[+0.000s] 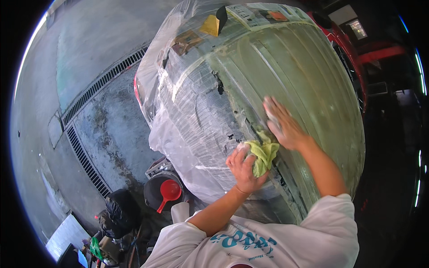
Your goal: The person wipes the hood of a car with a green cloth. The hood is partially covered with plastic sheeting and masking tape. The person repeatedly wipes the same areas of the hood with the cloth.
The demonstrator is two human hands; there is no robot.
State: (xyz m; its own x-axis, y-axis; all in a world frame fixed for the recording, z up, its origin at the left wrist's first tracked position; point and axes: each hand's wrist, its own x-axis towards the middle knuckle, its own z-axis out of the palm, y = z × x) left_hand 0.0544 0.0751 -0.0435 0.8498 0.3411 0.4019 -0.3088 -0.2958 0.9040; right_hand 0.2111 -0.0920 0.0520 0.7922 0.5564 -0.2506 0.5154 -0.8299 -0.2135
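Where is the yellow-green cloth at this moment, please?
In the head view, the yellow-green cloth is just right of centre, bunched in the left hand against the car body panel, just below the right hand, which lies flat on the panel.

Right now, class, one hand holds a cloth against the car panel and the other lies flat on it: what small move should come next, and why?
Probably wipe the crumpled yellow-green cloth, bunched in the left hand, up toward the right hand, which lies flat on the dull green sanded car panel.

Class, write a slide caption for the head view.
Left hand grips yellow-green cloth; right hand presses the sanded car panel.
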